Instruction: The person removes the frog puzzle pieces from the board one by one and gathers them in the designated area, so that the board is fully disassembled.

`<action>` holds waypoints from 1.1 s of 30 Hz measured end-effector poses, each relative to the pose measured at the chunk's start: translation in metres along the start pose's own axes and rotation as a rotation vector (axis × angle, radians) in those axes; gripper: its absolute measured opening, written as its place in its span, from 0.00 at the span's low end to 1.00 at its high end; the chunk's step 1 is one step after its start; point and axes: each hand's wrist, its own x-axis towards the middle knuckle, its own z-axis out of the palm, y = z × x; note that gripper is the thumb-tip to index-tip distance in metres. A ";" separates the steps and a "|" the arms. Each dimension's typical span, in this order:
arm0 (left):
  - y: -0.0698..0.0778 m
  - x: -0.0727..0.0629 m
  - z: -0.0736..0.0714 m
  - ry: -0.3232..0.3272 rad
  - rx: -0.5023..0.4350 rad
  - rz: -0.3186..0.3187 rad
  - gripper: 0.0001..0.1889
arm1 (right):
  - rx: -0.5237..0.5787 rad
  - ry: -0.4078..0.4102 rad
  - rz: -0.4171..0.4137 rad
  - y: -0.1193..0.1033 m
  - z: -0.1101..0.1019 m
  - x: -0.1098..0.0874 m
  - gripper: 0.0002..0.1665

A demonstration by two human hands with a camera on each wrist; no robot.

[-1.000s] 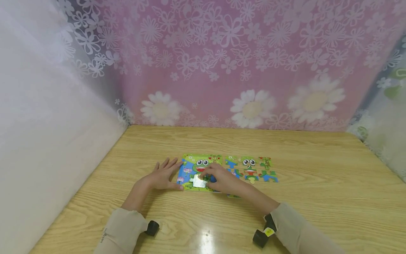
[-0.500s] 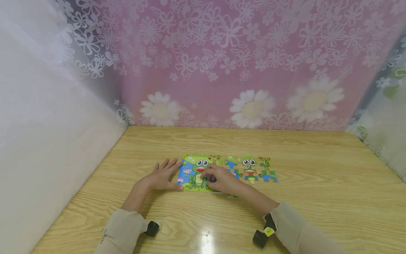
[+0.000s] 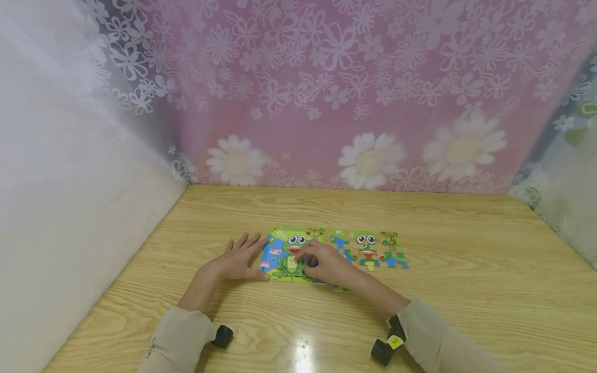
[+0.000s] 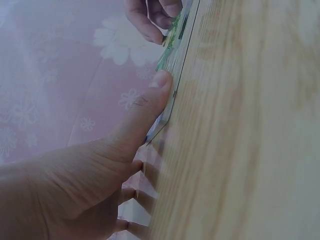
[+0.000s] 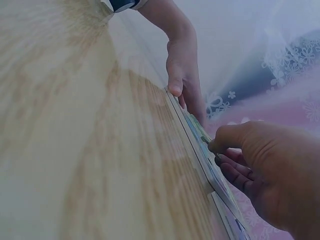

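A frog picture puzzle board [image 3: 272,243] lies flat on the table. My left hand [image 3: 238,258] rests at its left side with fingers spread, the thumb and forefinger touching its edge; in the left wrist view the thumb lies straight along the board [image 4: 172,75]. Over the lower middle of the picture, my right hand [image 3: 328,261] pinches a puzzle piece [image 3: 292,267] showing the frog's belly. The right wrist view has only the thin edge of this piece [image 5: 205,140] between thumb and finger. The right hand covers the board's lower right part.
Several loose puzzle pieces [image 3: 366,238] with parts of a frog are laid out right of the board, partly behind the right hand and forearm. The wooden table [image 3: 457,259] runs back to a pink flowered curtain [image 3: 298,103]. A white cloth wall [image 3: 84,181] stands at the left.
The piece in my right hand shone white with glare a second ago; it has tilted slightly and now shows the frog's belly print. Both hands have stayed in almost the same place.
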 end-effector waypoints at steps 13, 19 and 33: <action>0.000 0.001 0.000 -0.004 -0.007 0.008 0.52 | 0.053 0.006 0.035 0.001 -0.012 -0.008 0.13; -0.001 0.001 0.001 -0.001 0.003 0.003 0.52 | 0.044 0.018 0.014 0.006 -0.025 -0.023 0.13; 0.000 0.002 0.002 -0.003 0.003 -0.012 0.52 | 0.013 0.085 -0.102 0.024 -0.064 -0.075 0.15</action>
